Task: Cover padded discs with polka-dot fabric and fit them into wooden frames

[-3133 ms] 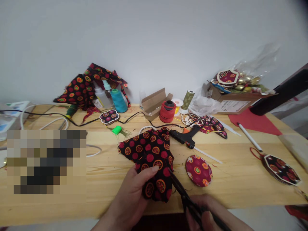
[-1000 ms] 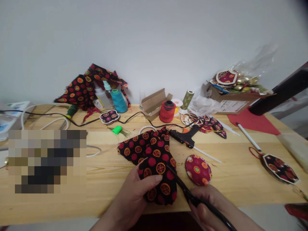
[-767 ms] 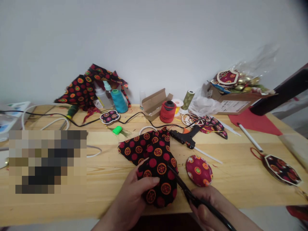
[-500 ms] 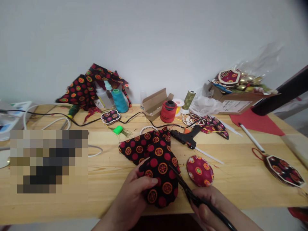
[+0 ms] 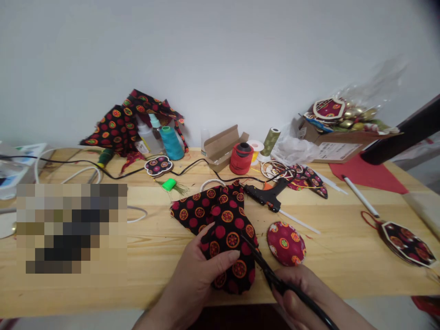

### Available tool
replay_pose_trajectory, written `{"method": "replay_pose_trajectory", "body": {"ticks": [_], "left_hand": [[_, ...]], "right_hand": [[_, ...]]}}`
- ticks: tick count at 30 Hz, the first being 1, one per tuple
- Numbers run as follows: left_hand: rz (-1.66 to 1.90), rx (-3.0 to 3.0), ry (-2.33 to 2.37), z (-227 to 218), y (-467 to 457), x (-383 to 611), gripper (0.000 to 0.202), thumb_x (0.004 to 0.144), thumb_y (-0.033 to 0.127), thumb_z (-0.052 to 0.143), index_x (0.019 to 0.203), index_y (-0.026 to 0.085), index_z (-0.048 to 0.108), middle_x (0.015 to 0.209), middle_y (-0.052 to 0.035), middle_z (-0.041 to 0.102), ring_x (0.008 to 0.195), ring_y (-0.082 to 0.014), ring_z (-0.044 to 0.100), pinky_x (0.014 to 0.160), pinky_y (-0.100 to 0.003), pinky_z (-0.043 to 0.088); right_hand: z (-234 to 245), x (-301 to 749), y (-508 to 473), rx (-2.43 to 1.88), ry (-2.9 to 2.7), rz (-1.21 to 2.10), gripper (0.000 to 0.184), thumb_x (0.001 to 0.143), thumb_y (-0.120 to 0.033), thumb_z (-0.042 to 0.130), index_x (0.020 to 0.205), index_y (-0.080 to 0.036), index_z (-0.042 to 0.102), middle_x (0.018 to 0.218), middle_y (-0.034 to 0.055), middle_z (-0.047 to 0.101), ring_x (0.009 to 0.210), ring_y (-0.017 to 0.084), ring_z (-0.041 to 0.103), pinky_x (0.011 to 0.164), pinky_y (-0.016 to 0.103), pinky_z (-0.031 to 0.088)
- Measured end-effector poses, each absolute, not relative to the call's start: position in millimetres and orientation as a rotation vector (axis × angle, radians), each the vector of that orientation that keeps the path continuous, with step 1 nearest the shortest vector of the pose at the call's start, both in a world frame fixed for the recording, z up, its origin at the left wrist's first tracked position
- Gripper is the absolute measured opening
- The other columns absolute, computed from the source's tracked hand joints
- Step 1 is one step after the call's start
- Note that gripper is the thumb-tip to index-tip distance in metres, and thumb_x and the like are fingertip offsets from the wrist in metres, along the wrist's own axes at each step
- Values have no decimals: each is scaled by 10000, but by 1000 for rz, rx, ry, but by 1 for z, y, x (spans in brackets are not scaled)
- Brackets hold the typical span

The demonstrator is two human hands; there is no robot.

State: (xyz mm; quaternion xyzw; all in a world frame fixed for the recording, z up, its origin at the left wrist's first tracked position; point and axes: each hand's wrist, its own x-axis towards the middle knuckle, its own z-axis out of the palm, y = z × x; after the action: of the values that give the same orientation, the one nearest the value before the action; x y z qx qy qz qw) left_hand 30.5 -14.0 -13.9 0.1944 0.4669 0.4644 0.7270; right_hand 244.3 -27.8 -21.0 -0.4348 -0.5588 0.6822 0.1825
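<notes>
so, what have your hands got right now?

well, my left hand [image 5: 206, 270] is gripping the dark patterned fabric [image 5: 230, 229], thumb on top, the other fingers mostly hidden. my right hand [image 5: 296, 280] is wrapped round some black scissors [image 5: 263, 263], with the tips over the right part of the fabric. can't tell if the blades are apart or together tbh, it's all dark on dark.

ok, and where's the fabric?

right in front of me, near the front edge of the bench [image 5: 151, 275]. it's bunched and folded, with one pointy corner sticking out to the left.

what's around it?

just to the right, beyond my right hand, is a round maroon padded piece [image 5: 286, 243]. past that a black glue gun [image 5: 266, 195] is lying with a white stick [image 5: 302, 222] by its grip. further back you've got a red spool [image 5: 240, 159] beside a small open cardboard box [image 5: 220, 149], and a turquoise thread cone [image 5: 171, 144] off to the left. far right, an eight-sided ornament [image 5: 409, 244]. part of the left side is pixelated, so can't make that bit out.
</notes>
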Motion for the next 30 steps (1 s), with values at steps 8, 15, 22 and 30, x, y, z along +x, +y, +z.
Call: {"method": "replay_pose_trajectory", "body": {"ticks": [8, 15, 22, 30], "left_hand": [[1031, 450, 1039, -15, -14, 30, 563, 614, 150, 831, 1126, 181, 598, 981, -84, 769, 833, -228, 723, 813, -373, 558], [1037, 451, 1077, -12, -13, 27, 585, 607, 125, 829, 1136, 162, 583, 903, -78, 771, 777, -203, 719, 706, -298, 570], [1022, 445, 1114, -9, -13, 23, 453, 645, 188, 822, 1056, 161, 633, 734, -33, 746, 596, -166, 683, 668, -335, 584], [1022, 451, 1117, -7, -14, 18, 486, 649, 171, 818, 1090, 166, 613, 781, -44, 763, 675, -188, 712, 654, -298, 577]], "right_hand": [[-18, 241, -30, -1255, -1720, 1950, 643, 760, -831, 394, 623, -204, 367, 493, -93, 245, 455, 49, 194, 416, 234, 98], [-22, 242, -33, -1354, -1643, 2073, 650, 696, -843, 470, 621, -202, 397, 488, -89, 302, 443, 44, 225, 372, 180, 126], [-23, 244, -32, -1531, -1703, 2024, 449, 791, -594, 589, 645, -201, 428, 468, -89, 352, 394, 40, 297, 346, 166, 164], [-30, 251, -32, -1436, -1856, 1900, 451, 855, -609, 520, 708, -183, 491, 574, -65, 379, 445, 45, 297, 361, 173, 182]]}}
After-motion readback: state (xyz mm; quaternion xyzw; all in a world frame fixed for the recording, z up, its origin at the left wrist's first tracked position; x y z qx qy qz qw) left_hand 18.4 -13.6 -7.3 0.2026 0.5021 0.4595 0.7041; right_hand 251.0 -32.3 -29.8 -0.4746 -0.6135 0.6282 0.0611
